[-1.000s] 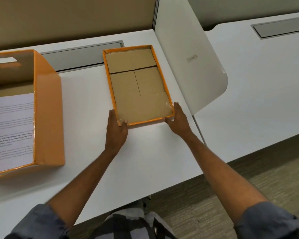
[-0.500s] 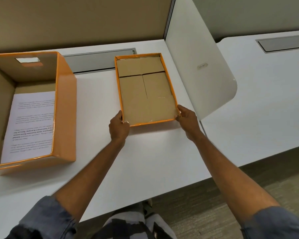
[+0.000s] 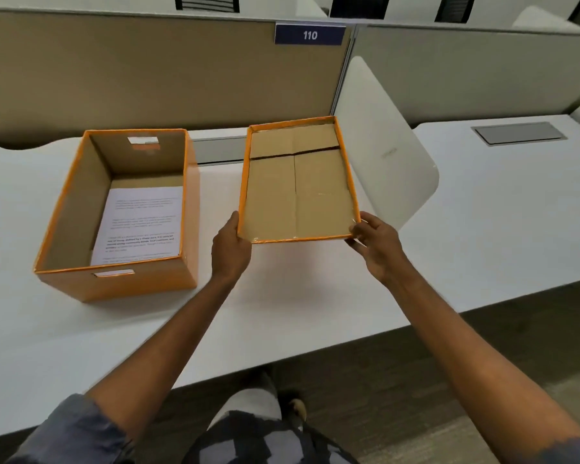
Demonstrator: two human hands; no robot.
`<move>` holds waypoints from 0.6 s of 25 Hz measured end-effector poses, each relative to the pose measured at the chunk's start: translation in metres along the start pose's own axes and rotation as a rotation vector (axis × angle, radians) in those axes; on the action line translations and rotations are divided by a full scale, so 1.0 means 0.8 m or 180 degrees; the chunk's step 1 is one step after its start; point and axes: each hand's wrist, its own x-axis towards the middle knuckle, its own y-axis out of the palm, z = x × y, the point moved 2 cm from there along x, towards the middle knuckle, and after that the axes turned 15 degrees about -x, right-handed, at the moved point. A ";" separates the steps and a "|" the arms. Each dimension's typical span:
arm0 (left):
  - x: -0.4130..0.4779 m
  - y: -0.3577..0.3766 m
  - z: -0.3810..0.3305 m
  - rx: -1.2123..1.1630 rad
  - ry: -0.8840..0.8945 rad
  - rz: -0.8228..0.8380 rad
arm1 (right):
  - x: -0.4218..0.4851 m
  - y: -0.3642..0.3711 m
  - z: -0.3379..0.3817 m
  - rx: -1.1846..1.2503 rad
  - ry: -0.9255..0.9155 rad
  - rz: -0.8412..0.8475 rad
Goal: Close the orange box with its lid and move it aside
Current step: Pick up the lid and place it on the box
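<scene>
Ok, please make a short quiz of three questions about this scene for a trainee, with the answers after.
1. True or false: the lid is already on the box.
2. What lies in the bottom of the box?
3. Which corners of the lid do the left hand and right hand hold? A) far corners B) near corners C) one near, one far

Key
1. False: the lid is held to the right of the open box, inner side up.
2. A printed sheet.
3. B.
</scene>
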 end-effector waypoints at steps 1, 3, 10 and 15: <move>-0.006 -0.012 -0.012 0.0159 0.0270 -0.0049 | -0.017 0.006 0.008 0.0114 0.0076 0.0080; -0.016 -0.033 -0.037 0.0707 0.1132 -0.0112 | -0.044 0.022 0.028 0.0474 0.0182 0.0204; -0.029 -0.068 -0.098 0.2546 0.3763 0.0792 | -0.131 0.116 0.096 0.0926 0.0104 0.0361; -0.014 -0.161 -0.141 0.2168 0.4257 0.0689 | -0.180 0.194 0.131 0.1143 -0.0216 0.0569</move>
